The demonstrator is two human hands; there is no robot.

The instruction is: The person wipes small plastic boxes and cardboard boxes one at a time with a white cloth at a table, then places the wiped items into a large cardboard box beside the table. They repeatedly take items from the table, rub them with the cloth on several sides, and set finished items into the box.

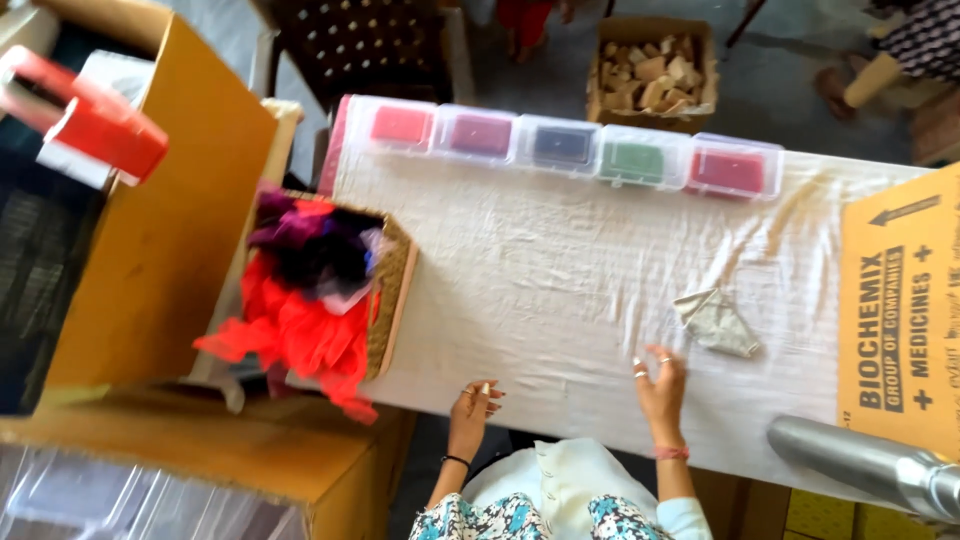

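Both hands empty, fingers loose: left hand (473,402) at the desk (560,290) edge, right hand (662,385) near folded grey-white cloth pouch (717,322). Best pinch its nearest corner, lift flat.

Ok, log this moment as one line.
left hand: empty, on white cloth | right hand: empty, near folded cloth | basket: red, purple fabric

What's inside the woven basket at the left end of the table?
The woven basket is heaped with red, purple and dark fabric pieces, and red ones spill over its near edge. The heap covers the basket's bottom, so anything beneath it is hidden.
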